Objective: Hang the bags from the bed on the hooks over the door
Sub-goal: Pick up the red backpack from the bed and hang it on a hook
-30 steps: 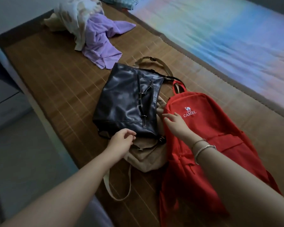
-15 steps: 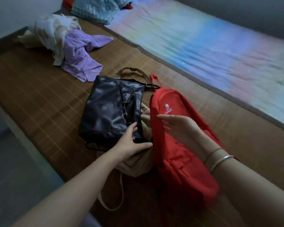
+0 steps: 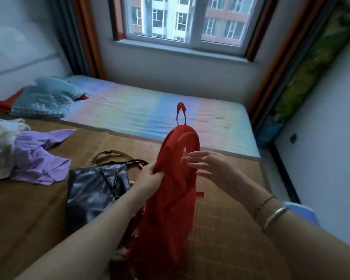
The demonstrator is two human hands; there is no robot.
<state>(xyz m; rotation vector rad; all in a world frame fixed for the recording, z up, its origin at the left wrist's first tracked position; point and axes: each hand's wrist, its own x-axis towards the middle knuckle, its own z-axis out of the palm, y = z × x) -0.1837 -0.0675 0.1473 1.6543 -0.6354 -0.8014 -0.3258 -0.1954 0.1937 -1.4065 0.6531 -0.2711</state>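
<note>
A red backpack (image 3: pixel 170 209) stands upright off the bed, its top loop (image 3: pixel 181 113) pointing up. My left hand (image 3: pixel 150 178) grips the backpack's left edge. My right hand (image 3: pixel 208 168) is beside its front on the right, fingers spread, just touching or nearly touching the fabric. A black leather bag (image 3: pixel 93 190) lies flat on the brown bamboo mat (image 3: pixel 28 209) to the left. A beige bag strap (image 3: pixel 111 153) shows behind the black bag; the rest of that bag is hidden.
Purple and white clothes (image 3: pixel 28 156) lie in a heap at the left of the mat. A teal pillow (image 3: pixel 47 100) and a pastel sheet (image 3: pixel 150 114) cover the far half of the bed. A window (image 3: pixel 186 19) is on the far wall. No door or hooks in view.
The red backpack has been lifted from lying flat to upright. My left hand moved from the black bag to the backpack's edge. My head has tilted up, showing the window.
</note>
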